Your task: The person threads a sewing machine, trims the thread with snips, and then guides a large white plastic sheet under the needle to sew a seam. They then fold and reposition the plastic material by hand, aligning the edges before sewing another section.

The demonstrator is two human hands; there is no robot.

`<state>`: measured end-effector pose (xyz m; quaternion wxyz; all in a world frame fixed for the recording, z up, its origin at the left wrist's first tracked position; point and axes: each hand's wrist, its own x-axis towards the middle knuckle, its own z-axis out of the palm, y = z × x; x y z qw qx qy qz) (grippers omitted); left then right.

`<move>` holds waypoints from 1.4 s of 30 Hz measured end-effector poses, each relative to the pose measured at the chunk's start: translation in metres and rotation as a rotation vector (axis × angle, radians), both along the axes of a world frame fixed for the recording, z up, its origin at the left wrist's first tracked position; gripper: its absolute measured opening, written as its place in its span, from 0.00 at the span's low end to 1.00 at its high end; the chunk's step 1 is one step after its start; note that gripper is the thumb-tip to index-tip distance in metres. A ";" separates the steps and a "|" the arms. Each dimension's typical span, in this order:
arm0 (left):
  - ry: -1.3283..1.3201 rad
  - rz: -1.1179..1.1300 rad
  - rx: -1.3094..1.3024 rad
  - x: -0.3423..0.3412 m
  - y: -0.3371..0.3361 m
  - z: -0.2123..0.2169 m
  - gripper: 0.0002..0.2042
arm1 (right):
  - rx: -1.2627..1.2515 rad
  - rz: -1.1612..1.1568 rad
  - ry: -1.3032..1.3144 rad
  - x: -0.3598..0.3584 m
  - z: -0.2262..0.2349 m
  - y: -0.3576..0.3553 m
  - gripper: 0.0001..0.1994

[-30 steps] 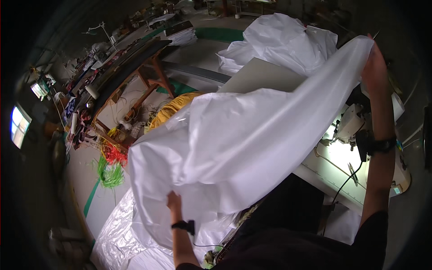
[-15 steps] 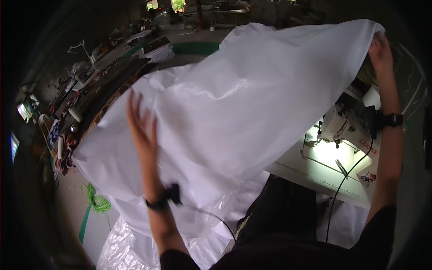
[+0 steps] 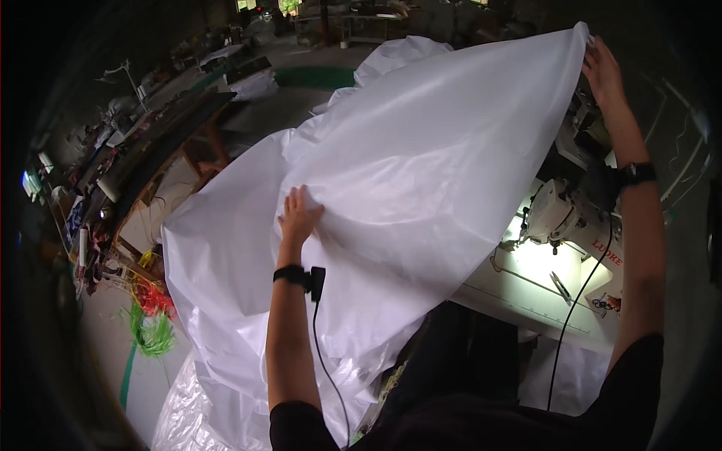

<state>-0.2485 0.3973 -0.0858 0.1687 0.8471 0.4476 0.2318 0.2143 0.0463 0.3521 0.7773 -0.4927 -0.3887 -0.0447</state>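
Observation:
A large white plastic sheet [image 3: 421,158] spreads across the middle of the view, its right end lifted high and the rest falling in folds toward the lower left. High at the right, my right hand [image 3: 604,75] grips the raised corner, its fingertips partly behind the edge. My left hand [image 3: 300,219] lies against the middle of the sheet with its fingers apart, pressing a crease into it. A black band with a small device and cable is on each wrist.
Under the sheet's right edge stands a white sewing machine [image 3: 555,214] with its lamp lit. Thread snips [image 3: 561,288] and scissors [image 3: 606,303] lie on its table [image 3: 526,307]. Green stringy fibres [image 3: 156,334] and red ones [image 3: 154,298] are on the left floor, near a long dark table [image 3: 162,143].
My right hand has drawn the corner upward and a little left. My left hand has moved right and down onto the sheet's middle. The sheet's left edge has shifted right, uncovering red fibres.

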 end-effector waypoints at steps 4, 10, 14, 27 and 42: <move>0.142 0.189 -0.116 0.029 0.016 0.025 0.37 | -0.085 -0.019 0.078 -0.011 0.005 0.019 0.19; -0.399 0.013 0.339 0.032 -0.070 0.042 0.35 | -0.070 0.086 -0.100 0.002 0.033 0.022 0.19; -0.277 -0.038 0.257 0.008 -0.139 -0.013 0.23 | -0.005 0.091 0.008 0.032 0.045 0.011 0.22; -0.059 0.226 0.663 0.019 -0.030 0.100 0.27 | 0.089 -0.078 0.249 0.098 -0.001 -0.036 0.16; -0.198 -0.190 0.296 0.000 -0.210 -0.017 0.32 | -0.021 -0.126 0.281 0.146 -0.040 -0.023 0.19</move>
